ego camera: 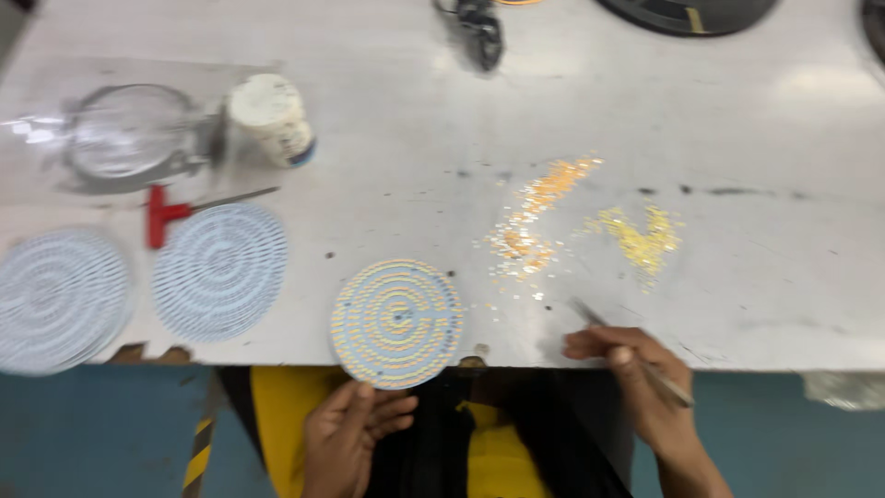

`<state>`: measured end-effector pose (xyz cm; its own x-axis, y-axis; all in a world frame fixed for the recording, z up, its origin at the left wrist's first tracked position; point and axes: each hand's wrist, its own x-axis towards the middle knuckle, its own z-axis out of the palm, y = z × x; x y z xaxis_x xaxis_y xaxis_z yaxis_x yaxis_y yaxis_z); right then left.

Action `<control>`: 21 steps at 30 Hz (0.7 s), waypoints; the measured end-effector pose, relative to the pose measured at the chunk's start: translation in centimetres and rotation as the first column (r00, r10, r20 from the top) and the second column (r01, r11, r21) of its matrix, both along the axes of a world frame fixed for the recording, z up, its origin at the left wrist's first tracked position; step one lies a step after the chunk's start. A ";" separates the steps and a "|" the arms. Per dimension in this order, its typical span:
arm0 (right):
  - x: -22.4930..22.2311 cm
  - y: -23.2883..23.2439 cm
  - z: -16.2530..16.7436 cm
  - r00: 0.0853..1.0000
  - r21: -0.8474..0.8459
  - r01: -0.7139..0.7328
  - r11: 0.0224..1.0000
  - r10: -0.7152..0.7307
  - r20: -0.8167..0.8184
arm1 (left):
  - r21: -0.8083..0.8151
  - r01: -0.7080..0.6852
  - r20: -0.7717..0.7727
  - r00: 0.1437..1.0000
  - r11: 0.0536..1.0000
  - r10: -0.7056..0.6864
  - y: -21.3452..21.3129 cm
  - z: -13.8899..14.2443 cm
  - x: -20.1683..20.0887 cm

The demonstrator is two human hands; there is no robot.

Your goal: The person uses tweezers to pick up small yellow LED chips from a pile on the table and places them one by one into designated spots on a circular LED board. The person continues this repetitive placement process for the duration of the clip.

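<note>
A round circuit disc (396,321) covered with rings of small yellow and orange chips lies at the near edge of the grey table (572,111), partly overhanging it. My left hand (348,432) holds the disc's near rim from below the table edge. Thin metal tweezers (636,355) are pinched in my right hand (645,387), their tip pointing up-left over the table. Loose chips lie ahead of the tweezers: an orange and white scatter (535,221) and a yellow pile (641,238).
Two bare round discs lie at the left, one (219,270) beside another stack (57,297). A red-handled T tool (166,214), a white pot (272,118) and a clear round lid (134,129) sit behind them. Dark objects line the far edge.
</note>
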<state>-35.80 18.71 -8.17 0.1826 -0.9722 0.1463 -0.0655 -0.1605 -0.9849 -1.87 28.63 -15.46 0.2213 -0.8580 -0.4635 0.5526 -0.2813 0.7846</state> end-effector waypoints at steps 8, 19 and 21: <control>7.2 0.8 3.9 0.659 -0.061 -0.691 0.720 0.593 -0.462 | -0.084 -0.123 0.220 0.966 0.989 0.138 2.9 -0.3 7.0; 9.4 -7.2 5.0 0.760 -0.066 -0.513 0.856 0.417 -0.498 | 0.095 0.049 -0.070 0.997 0.994 -0.042 1.8 -3.4 13.7; 7.5 -6.7 5.7 0.870 -0.135 -0.404 0.905 0.335 -0.363 | 0.019 -0.008 0.160 0.987 1.000 0.005 1.1 -1.5 10.6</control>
